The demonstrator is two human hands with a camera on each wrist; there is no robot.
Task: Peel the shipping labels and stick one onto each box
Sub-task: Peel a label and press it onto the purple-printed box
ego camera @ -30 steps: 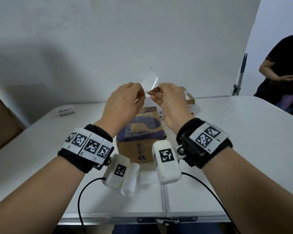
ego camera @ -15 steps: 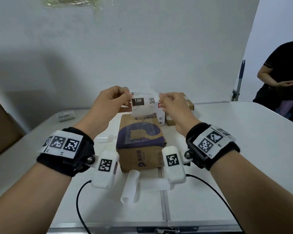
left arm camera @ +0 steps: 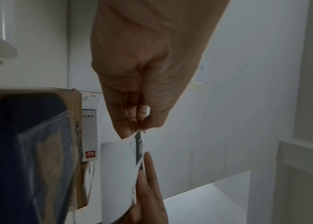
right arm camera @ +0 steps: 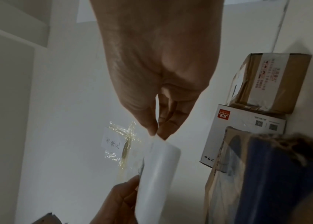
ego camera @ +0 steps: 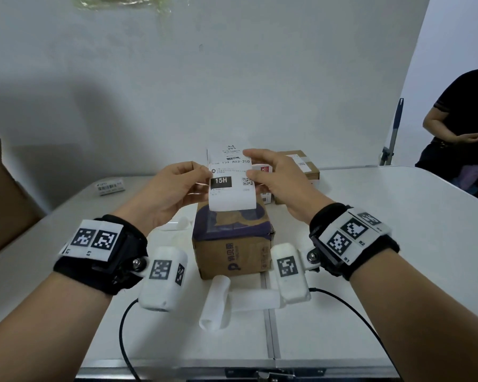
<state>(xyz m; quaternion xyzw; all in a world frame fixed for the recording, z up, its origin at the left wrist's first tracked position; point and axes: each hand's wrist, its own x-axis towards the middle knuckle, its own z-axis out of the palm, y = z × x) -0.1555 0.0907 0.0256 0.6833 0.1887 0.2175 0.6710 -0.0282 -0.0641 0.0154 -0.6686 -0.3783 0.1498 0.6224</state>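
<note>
Both hands have come lower and nearer since half a second ago, and more of the label shows. Her left hand (ego camera: 174, 188) pinches the left edge of the shipping label (ego camera: 230, 186) between thumb and fingers; the right hand (ego camera: 276, 177) pinches its right edge. This label hangs upright just above the brown box with purple tape (ego camera: 232, 238) on the white table (ego camera: 370, 271). Behind stand a white box (right arm camera: 242, 130) and a small brown box (ego camera: 301, 164).

Glowing evenly and softly in the head view, casting a broad grey shadow on the wall (ego camera: 75, 111) left of the fingers. Bending straight lines near the edges. Dimming and blurring both wrist views, silhouetting fingers (left arm camera: 132, 115) against brightness beyond.
</note>
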